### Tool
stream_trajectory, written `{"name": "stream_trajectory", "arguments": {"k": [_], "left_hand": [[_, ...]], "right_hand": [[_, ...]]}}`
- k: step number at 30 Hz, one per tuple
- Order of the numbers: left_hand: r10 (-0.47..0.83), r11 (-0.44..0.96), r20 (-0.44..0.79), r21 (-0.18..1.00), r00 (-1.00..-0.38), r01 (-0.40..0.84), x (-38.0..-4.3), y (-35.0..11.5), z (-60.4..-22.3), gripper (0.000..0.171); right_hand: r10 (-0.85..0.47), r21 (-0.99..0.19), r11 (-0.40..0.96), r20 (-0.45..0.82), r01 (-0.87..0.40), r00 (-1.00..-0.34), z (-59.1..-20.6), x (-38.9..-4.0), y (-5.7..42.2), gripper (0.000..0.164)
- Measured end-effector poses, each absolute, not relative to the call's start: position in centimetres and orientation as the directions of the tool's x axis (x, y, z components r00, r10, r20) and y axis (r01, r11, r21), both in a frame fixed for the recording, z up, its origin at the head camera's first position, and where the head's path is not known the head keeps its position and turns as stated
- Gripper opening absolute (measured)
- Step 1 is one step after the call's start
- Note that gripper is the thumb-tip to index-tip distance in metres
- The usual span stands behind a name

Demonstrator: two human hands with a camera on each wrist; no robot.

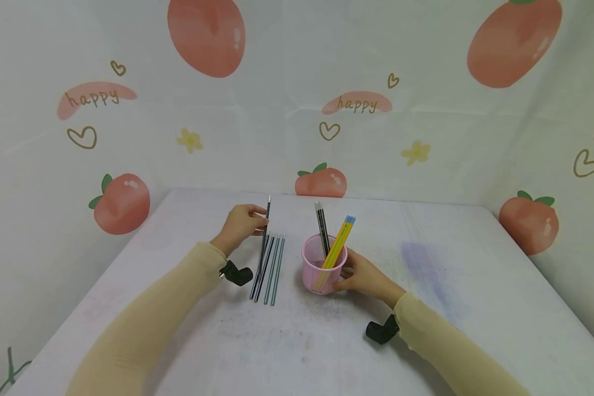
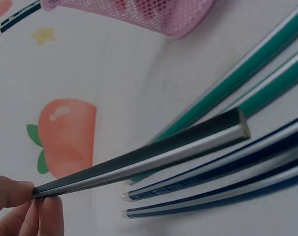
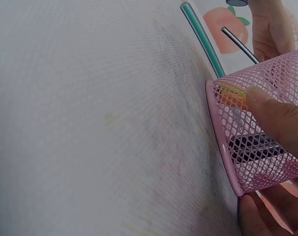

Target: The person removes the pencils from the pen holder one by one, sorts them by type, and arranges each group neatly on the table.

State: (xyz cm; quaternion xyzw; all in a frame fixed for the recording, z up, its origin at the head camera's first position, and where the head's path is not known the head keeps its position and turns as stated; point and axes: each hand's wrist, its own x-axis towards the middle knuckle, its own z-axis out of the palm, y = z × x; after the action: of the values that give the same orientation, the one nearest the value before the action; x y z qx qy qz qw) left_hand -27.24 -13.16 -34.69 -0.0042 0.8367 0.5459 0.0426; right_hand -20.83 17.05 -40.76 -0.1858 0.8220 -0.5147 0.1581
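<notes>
My left hand pinches a dark, silver-striped pencil between thumb and fingertips near its upper end. The pencil slants above a row of pencils lying side by side, dark blue ones and green ones. To the right of the row, a pink mesh pencil cup stands upright on the table. My right hand grips the cup from its right side, thumb against the mesh. Inside the cup lean yellow pencils with blue ends and several black pencils.
The white table carries faint stains and a bluish smudge at the right. A cloth backdrop with printed peaches hangs behind the table and along both sides. Black wrist cameras sit at both cuffs.
</notes>
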Motion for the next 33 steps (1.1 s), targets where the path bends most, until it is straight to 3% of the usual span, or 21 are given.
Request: {"name": "stream_trajectory", "arguments": {"k": [17, 33], "left_hand": [[0.038, 0.515, -0.224, 0.84, -0.974, -0.173, -26.9, -14.0, -36.4, 0.032], [0.038, 0.574, -0.269, 0.794, -0.963, -0.199, -26.7, -14.9, -37.8, 0.03]], "right_hand": [[-0.463, -0.897, 0.416, -0.066, -0.151, -0.884, -40.8, -20.9, 17.0, 0.092], [-0.462, -0.893, 0.423, -0.068, -0.153, -0.884, -40.9, -20.9, 17.0, 0.094]]}}
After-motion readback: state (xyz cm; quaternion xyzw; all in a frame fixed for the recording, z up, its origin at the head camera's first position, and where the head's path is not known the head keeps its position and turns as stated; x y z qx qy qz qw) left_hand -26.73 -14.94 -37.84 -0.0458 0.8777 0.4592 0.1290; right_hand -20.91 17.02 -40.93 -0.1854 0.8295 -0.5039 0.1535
